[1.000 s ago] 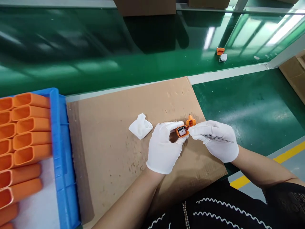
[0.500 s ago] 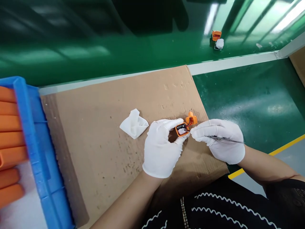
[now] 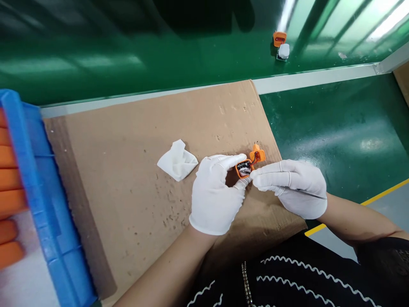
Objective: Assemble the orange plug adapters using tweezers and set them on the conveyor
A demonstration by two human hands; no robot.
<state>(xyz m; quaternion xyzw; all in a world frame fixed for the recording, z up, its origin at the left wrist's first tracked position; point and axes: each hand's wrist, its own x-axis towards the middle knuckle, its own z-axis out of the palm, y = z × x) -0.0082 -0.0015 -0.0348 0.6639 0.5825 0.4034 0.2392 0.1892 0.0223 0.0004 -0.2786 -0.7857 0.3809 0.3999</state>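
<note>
Now the gloved left hand (image 3: 214, 197) pinched a small orange plastic housing (image 3: 243, 168); the gloved right hand (image 3: 292, 185) gripped thin metal tweezers (image 3: 308, 194), whose tip, probably inside, risked snagging the short wire.

Crumpled white cloth (image 3: 177, 160) on cardboard sheet (image 3: 128, 170), blue tray (image 3: 35, 192), green conveyor belt (image 3: 128, 55)

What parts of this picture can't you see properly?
- Tweezers, head view: tips hidden behind the right hand.
- Small orange part, head view: its insides are too small to make out; the left hand covers its lower edge.
- Orange cases in the blue tray, head view: cut off by the left edge.
</note>
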